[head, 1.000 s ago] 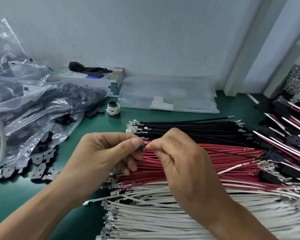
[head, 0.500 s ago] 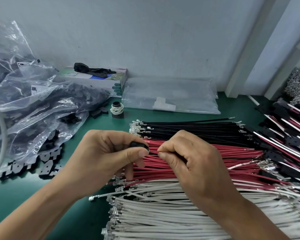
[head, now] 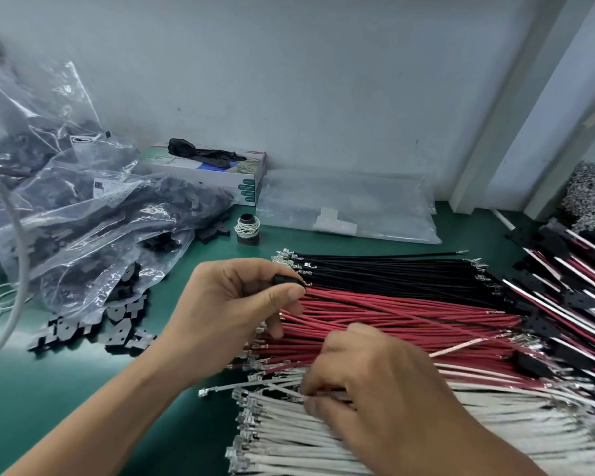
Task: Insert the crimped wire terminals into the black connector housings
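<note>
Item: black connector housing (head: 284, 280), small moulded plastic, held above the middle of the desk (head: 83, 389). The left hand (head: 234, 310) pinches it between thumb and curled forefinger; only its top edge shows past the fingers (head: 291, 293). A wire that looks red (head: 392, 312) runs from it toward the right edge. Likely light, rigid and a little slick; best held by its flat sides, leaving the cavity openings free.

Item: white wires (head: 323, 438), laid in a row at the near edge, crimped terminals (head: 246, 398) pointing left. The right hand (head: 375, 389) is down on this row, fingers curled and apparently closed on one white wire, though motion blur hides the exact hold. The wires look thin and limp, the terminals small and easily bent; take the insulation just behind the crimp.

Item: red wires (head: 409, 324), row mid-desk, below the housing.

Item: black wires (head: 392, 273), row behind the red.

Item: loose housings (head: 117, 324), scattered toward the left edge, beside clear bags (head: 83, 207) of more.

Item: finished harnesses (head: 571, 276), piled at the right edge.

Item: carton (head: 217, 173), against the wall at the far edge.
</note>
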Demonstrator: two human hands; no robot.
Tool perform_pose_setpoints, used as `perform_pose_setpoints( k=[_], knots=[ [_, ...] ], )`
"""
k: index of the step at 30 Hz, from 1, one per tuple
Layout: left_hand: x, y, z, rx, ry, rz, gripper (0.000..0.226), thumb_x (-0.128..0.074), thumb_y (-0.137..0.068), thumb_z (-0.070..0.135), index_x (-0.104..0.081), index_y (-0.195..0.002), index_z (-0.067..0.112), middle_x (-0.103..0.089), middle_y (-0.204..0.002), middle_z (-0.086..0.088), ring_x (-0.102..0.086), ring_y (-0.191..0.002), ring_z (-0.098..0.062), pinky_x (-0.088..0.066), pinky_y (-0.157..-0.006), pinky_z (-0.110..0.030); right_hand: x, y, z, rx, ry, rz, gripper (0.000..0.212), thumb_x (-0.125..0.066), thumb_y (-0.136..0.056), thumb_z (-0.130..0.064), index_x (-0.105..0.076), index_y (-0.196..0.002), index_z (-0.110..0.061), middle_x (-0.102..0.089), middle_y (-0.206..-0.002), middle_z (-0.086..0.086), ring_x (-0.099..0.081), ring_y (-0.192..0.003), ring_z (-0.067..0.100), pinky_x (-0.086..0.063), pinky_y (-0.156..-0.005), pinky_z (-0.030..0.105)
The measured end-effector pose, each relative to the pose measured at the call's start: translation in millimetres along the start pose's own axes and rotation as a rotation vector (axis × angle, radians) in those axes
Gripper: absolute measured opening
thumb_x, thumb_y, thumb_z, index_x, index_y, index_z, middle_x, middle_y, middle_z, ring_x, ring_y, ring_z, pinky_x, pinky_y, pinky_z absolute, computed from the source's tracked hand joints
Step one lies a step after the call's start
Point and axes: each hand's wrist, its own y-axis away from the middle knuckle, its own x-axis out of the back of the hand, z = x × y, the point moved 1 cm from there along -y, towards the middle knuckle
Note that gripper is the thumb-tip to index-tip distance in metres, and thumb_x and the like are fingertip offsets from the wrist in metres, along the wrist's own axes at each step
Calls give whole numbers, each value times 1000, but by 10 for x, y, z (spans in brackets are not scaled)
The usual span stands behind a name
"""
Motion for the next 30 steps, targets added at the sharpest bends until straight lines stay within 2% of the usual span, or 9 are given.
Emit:
perform_pose_setpoints(
  k=[3, 7, 10, 12, 16, 19, 22, 30],
  knots=[
    [14, 0, -1, 10, -5, -3, 21, -78, -74, 26, -80, -91, 13, -78, -78, -12, -66, -52, -21, -42, -45, -24, -41, 9, 25, -81, -90, -25, 20, -64, -88, -49, -67, -106, -41, -58, -102, -21, -45, -101, -3, -40, -81, 22],
    [52, -4, 1, 48, 36, -26, 28, -80, -72, 21, -79, -98, 9, -79, -83, -14, -70, -57, -23, -50, -47, -27, 32, 2, 13, -91, -109, -9, 9, -62, -91, -41, -62, -99, -37, -57, -101, -23, -48, -97, -4, -41, -82, 19],
    [96, -27, -11, 79, 77, -45, 25, -80, -71, 16, -81, -95, 9, -79, -86, -16, -72, -60, -25, -54, -49, -26, 176, 11, 63, -103, -178, 77, 4, -61, -95, -32, -60, -96, -35, -60, -98, -21, -56, -94, 2, -43, -78, 19],
    [113, -39, -17, 88, 103, -49, 26, -81, -70, 17, -81, -95, 11, -79, -86, -17, -72, -60, -24, -55, -48, -24, 271, 17, 118, -95, -217, 160, 8, -59, -97, -28, -62, -95, -36, -60, -96, -18, -58, -89, 7, -43, -72, 20],
    [114, -39, -13, 110, 162, -90, 25, -81, -71, 17, -82, -96, 14, -79, -87, -19, -72, -60, -25, -56, -51, -25, 352, -16, 165, -78, -126, 368, 8, -59, -91, -40, -64, -86, -37, -60, -88, -16, -61, -80, 10, -46, -61, 25],
    [117, -36, -15, 124, 193, -109, 27, -82, -70, 18, -82, -97, 13, -78, -89, -21, -72, -58, -24, -57, -51, -26, 266, -50, 169, -69, -101, 482, 8, -63, -91, -37, -67, -84, -34, -57, -84, -16, -60, -74, 9, -46, -59, 25],
    [124, -40, -17, 125, 196, -126, 28, -82, -72, 18, -81, -98, 11, -78, -90, -22, -72, -58, -24, -57, -52, -26, 157, -69, 176, -65, -75, 557, 9, -65, -92, -33, -70, -85, -29, -55, -86, -17, -58, -73, 7, -45, -57, 24],
    [145, -62, -35, 118, 189, -139, 23, -81, -73, 18, -82, -95, 12, -78, -89, -22, -71, -57, -25, -56, -51, -26, 110, -71, 256, -38, -98, 664, 9, -70, -90, -25, -77, -86, -20, -58, -84, -12, -59, -73, 11, -48, -57, 30]
  ],
)
